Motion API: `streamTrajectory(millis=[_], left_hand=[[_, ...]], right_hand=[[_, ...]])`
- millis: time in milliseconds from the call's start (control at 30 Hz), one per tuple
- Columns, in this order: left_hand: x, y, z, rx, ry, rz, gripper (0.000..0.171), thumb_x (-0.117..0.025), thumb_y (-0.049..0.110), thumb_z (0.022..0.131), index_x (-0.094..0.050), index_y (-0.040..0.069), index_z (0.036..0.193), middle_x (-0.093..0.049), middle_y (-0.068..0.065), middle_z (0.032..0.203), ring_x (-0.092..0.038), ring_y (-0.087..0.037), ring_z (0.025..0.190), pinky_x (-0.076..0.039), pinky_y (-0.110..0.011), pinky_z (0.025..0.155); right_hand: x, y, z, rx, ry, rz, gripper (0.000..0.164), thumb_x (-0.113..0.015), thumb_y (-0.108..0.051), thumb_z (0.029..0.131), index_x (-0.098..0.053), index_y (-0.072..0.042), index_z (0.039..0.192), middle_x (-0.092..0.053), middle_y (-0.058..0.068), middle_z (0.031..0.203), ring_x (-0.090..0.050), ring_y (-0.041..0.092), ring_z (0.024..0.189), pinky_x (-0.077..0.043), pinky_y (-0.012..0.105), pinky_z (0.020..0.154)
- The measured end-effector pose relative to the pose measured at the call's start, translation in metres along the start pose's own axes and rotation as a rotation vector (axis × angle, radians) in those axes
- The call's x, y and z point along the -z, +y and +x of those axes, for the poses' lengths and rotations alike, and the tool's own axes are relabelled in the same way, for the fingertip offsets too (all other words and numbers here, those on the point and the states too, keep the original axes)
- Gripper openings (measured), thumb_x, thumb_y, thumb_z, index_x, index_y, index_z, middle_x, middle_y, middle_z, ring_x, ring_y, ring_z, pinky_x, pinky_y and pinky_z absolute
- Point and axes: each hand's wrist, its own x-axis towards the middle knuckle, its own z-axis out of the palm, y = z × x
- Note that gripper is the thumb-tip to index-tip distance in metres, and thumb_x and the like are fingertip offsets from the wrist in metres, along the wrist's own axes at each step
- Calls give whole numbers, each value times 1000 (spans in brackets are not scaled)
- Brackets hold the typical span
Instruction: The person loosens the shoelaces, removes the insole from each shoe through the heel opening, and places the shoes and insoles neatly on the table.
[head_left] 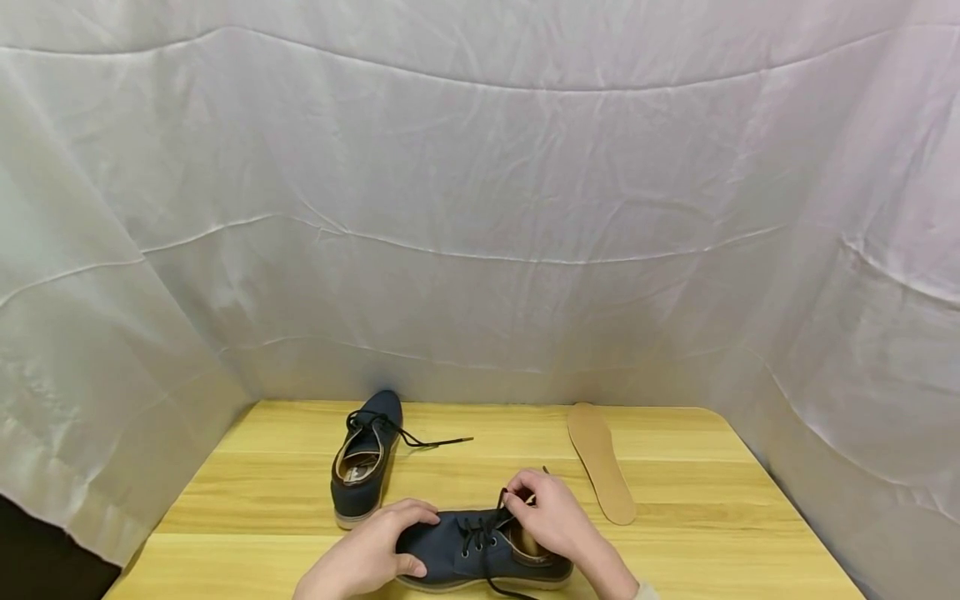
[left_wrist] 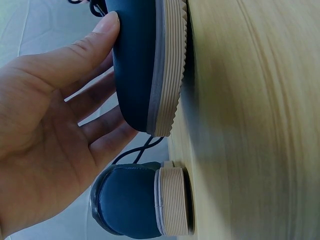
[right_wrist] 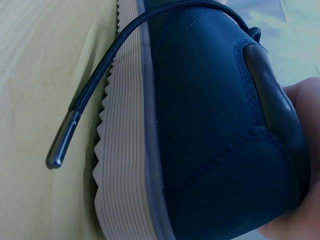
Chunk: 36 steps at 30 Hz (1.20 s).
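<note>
A dark navy lace-up shoe (head_left: 442, 546) lies sole down near the table's front, toe to the left. My left hand (head_left: 371, 546) holds its toe, thumb on the near side and fingers around the far side; the left wrist view shows the thumb (left_wrist: 107, 24) on the upper. Over the shoe's opening, my right hand (head_left: 551, 512) pinches the black shoelace (head_left: 502, 498) between thumb and forefinger. A loose lace end (right_wrist: 100, 70) with a metal tip hangs down the near side in the right wrist view. Most of the right hand is hidden there behind the heel.
The matching shoe (head_left: 348, 500) stands behind on the left, its lace (head_left: 435, 443) trailing right across the wooden table (head_left: 712, 517). A tan insole (head_left: 600, 467) lies at the back right. Pale cloth (head_left: 480, 317) hangs behind the table and along its sides.
</note>
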Motion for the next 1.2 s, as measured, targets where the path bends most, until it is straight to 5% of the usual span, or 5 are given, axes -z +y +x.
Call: streamTrajectory(millis=[333, 633, 833, 1200], left_hand=[[1, 1, 1, -6, -1, 2, 49, -85, 29, 86, -69, 21, 131, -64, 1, 136, -59, -25, 127, -51, -41, 102], [1, 1, 1, -6, 0, 1, 48, -85, 28, 86, -69, 21, 131, -64, 1, 135, -60, -24, 126, -51, -41, 101], [2, 0, 1, -2, -8, -3, 48, -85, 30, 87, -68, 22, 131, -64, 1, 136, -60, -25, 126, -51, -40, 100], [1, 0, 0, -1, -6, -6, 49, -84, 32, 87, -68, 22, 132, -63, 2, 136, -59, -25, 126, -51, -40, 101]], right_hand=[[2, -1, -1, 21, -15, 45, 10, -67, -15, 99, -71, -23, 104, -66, -12, 97, -63, 7, 93, -55, 30, 80], [7, -8, -5, 219, -12, 46, 27, -71, -14, 98, -68, -35, 115, -66, -18, 114, -64, 11, 108, -56, 39, 90], [10, -13, -6, 393, -50, 0, 32, -76, -4, 91, -71, -29, 110, -66, -15, 118, -61, 10, 112, -53, 38, 97], [11, -16, -8, 475, -65, -85, 22, -78, -7, 92, -75, -27, 101, -66, -16, 108, -63, 9, 103, -55, 31, 90]])
